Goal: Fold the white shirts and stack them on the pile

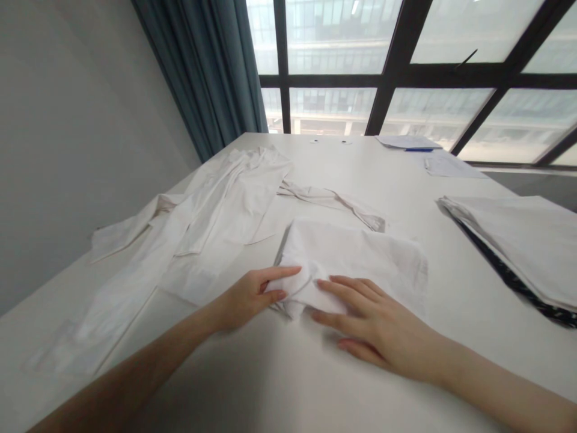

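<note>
White folded cloth [356,255] under both hands [311,307]

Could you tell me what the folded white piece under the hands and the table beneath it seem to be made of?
The folded white piece looks like thin woven cloth, probably cotton: matte, softly creased, edges in limp layers. The left hand pinches its near corner; the right hand lies flat on it. The table looks like smooth white laminate with a faint sheen, though painted wood is possible.

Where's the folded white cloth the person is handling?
In the head view the folded cloth lies mid-table, under the fingers of the left hand and right hand, with a spread white garment to its left.
</note>
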The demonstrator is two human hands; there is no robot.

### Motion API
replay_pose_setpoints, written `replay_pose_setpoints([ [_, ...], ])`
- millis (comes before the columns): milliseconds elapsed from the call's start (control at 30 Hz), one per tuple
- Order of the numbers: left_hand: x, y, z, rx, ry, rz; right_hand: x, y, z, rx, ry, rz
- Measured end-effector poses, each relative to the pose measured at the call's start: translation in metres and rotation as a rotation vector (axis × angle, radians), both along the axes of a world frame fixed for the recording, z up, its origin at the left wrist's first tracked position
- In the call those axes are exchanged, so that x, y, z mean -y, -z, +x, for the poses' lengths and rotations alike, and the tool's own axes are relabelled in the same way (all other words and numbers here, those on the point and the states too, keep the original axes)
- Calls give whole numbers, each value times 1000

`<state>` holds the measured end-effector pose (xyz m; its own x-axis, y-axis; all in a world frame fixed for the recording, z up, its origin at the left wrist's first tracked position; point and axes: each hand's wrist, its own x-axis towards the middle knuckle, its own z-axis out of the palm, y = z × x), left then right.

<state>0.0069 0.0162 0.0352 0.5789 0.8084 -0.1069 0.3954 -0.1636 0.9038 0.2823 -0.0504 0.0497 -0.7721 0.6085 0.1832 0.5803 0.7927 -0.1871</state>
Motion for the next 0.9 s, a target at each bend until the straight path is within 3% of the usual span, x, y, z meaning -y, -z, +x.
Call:
replay_pose_setpoints([
  [267, -9, 6, -9, -71, 14, 55, -12, 20, -7, 26, 5, 145],
  [400, -11, 10, -11, -150, -35, 175, -11, 26, -5, 91, 7, 161],
  [533, -11, 18, -12, -278, 3, 306, -12, 26, -6, 73, 24, 133],
  [700, -8, 13, -12, -381, 84, 375, -19, 14, -2, -8, -5, -25],
  [900, -2, -2, -11, -362, 270, 439, -22, -15, 11, -43, -32, -362],
])
